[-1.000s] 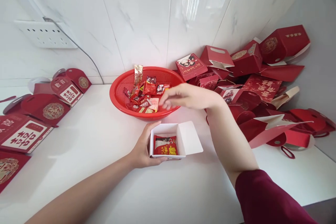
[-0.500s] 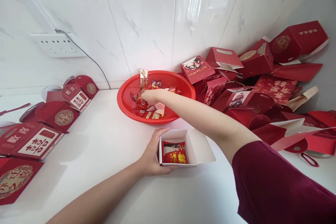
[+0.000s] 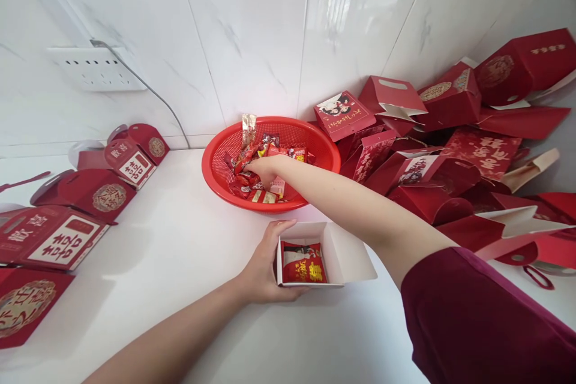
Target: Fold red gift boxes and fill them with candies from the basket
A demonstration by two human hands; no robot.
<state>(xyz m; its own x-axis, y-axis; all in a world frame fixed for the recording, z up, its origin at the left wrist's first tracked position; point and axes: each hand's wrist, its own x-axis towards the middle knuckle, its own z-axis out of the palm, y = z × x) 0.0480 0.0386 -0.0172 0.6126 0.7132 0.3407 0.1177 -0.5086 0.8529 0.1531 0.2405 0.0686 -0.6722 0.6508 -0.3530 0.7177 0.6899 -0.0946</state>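
My left hand (image 3: pixel 269 267) grips the left side of a small open box (image 3: pixel 333 252), white inside, its flap spread out to the right. Inside the box lies a red packet (image 3: pixel 303 263) with yellow characters. Behind it stands a red plastic basket (image 3: pixel 321 143) holding wrapped sweets (image 3: pixel 270 197), mostly red, and an upright gold wrapper (image 3: pixel 248 129). My right hand (image 3: pixel 266 169) reaches down into the basket among the sweets; its fingertips are hidden there, and whether they hold anything cannot be seen.
Folded red gift boxes (image 3: pixel 108 195) stand in a row at the left. A large heap of red boxes (image 3: pixel 432 183) fills the right side. A tiled wall (image 3: pixel 252 30) with a socket panel (image 3: pixel 96 69) and a grey cable (image 3: pixel 155 93) rises behind.
My right hand has shifted slightly to the right within the basket, and some sweets around it have moved. My left hand still holds the box. The view has shifted a little.
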